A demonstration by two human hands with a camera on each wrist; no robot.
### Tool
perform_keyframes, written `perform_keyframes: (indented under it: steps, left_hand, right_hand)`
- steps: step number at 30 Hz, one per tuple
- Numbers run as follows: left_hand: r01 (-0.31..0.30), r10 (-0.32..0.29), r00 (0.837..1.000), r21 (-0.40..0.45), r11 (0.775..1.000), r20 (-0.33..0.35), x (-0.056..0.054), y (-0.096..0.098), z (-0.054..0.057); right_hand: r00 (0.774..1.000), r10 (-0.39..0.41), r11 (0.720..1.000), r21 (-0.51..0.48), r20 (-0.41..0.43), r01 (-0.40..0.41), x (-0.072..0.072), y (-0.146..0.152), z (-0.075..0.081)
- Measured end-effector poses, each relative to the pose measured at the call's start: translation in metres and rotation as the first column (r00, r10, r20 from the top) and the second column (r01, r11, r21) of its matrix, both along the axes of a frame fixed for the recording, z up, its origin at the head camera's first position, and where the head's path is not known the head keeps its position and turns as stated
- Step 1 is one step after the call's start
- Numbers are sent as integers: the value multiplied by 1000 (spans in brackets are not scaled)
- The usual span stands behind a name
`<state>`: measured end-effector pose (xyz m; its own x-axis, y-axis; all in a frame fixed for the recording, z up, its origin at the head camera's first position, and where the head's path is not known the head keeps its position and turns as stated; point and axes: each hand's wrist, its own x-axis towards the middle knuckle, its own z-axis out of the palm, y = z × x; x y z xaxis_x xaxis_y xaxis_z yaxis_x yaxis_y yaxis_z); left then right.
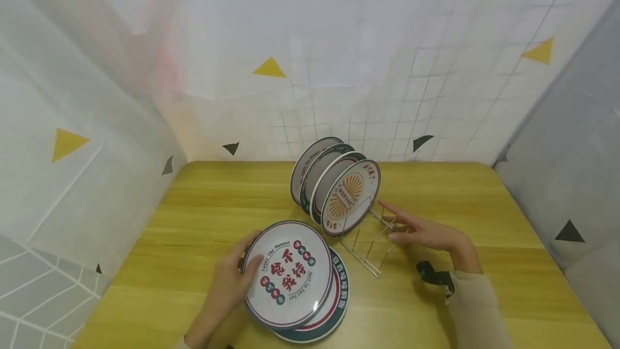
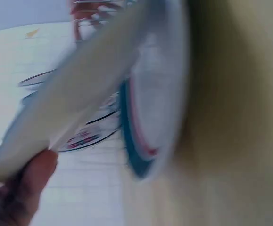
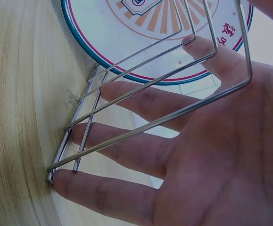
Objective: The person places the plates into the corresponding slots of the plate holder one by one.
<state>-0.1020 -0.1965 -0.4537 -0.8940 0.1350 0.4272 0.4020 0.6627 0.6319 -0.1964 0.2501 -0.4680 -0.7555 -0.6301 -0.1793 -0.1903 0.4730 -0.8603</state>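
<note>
My left hand (image 1: pixel 227 283) grips the left rim of a round white plate (image 1: pixel 295 273) with red and green lettering, thumb on its face. This plate is tilted over another green-rimmed plate (image 1: pixel 341 292) on the table; in the left wrist view a gap shows between the held plate (image 2: pixel 65 101) and the lower plate (image 2: pixel 157 103). A wire rack (image 1: pixel 364 264) holds several plates (image 1: pixel 351 198) on edge in its far part. My right hand (image 1: pixel 426 235) touches the rack's near right side; in the right wrist view its extended fingers (image 3: pixel 127 150) lie along the wires.
The wood-grain table (image 1: pixel 203 198) ends against a pale patterned backdrop (image 1: pixel 368 96), with similar sheets at both sides. A black strap piece (image 1: pixel 433 273) sits at the right wrist.
</note>
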Motion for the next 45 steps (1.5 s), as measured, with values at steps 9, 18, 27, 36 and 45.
perform_keyframes:
  steps: [9,18,27,36,45]
  left_hand:
    - [98,-72,957,81,992,-280,1,-6,38]
    - [149,-79,876,109,983,-476,-19,27,86]
    - [226,-212,767,-55,973,-606,-71,106,116]
    - [206,-303,767,-230,951,-566,-104,140,98]
    - [147,-310,788,-325,934,-533,-106,152,83]
  right_hand:
    - [1000,-14,1000,-10,0,14,0,0,1]
    - [1000,-17,1000,-10,-5,17,0,4,0]
    - [1000,-11,999,-29,22,12,-2,1,2]
    - [998,9,999,-36,70,-7,0,-15,3]
    - [996,7,1000,-21,93,-5,2,-23,11]
